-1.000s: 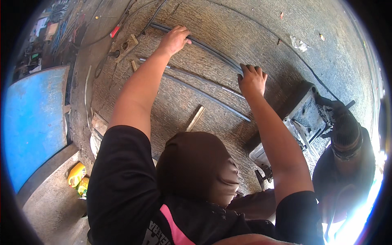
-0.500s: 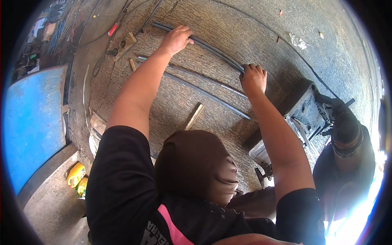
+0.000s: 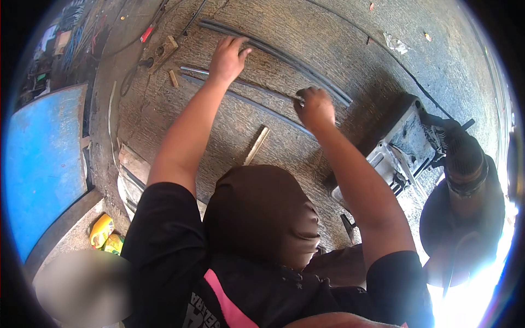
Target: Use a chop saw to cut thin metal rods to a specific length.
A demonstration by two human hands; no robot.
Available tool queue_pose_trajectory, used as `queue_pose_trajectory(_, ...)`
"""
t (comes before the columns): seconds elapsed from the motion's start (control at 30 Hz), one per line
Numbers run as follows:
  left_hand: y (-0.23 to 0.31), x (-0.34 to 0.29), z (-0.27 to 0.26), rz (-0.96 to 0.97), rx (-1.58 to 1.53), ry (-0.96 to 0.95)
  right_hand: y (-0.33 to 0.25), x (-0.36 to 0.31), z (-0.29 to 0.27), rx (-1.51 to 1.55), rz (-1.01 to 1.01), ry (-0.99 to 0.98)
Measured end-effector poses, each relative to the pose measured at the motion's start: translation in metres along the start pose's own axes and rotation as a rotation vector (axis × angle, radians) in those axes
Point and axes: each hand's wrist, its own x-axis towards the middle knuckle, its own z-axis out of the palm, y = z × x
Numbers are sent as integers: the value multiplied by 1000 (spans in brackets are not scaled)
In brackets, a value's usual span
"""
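Note:
Two long dark grey metal bars point(image 3: 284, 63) lie side by side on the rough concrete floor, out in front of me. Just on the near side of them, my left hand point(image 3: 227, 61) is open, thumb apart from the fingers, holding nothing. My right hand point(image 3: 317, 109) has its fingers curled round a thinner metal rod point(image 3: 261, 87) with a shiny far-left end. Its fingers partly hide the rod. Closer to me lies another grey rod point(image 3: 257, 111), roughly parallel to it.
A short wooden strip point(image 3: 256, 146) lies nearer me. At right stand a metal machine point(image 3: 407, 142) and its dark motor point(image 3: 465, 164). A wooden block point(image 3: 164, 54), a black cable point(image 3: 404, 82) and a blue panel point(image 3: 49, 164) surround the work area.
Both hands have let go of the far bar, which now lies beside a second one on the floor. My right hand has come nearer and left, onto the thinner rod.

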Motion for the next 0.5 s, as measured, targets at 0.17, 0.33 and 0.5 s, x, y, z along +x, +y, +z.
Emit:
queue_pose_trajectory(0.17, 18, -73, -3, -443, -48, 163, -5, -37, 23, -100, -164, -198)
queue_pose_trajectory(0.33, 26, -116, 13, -971, -95, 134, -21, -44, 35, -214, -171, -183)
queue_pose_trajectory(0.5, 14, -115, 21, -1132, -277, 215, -44, -69, 11, -293, -217, -199)
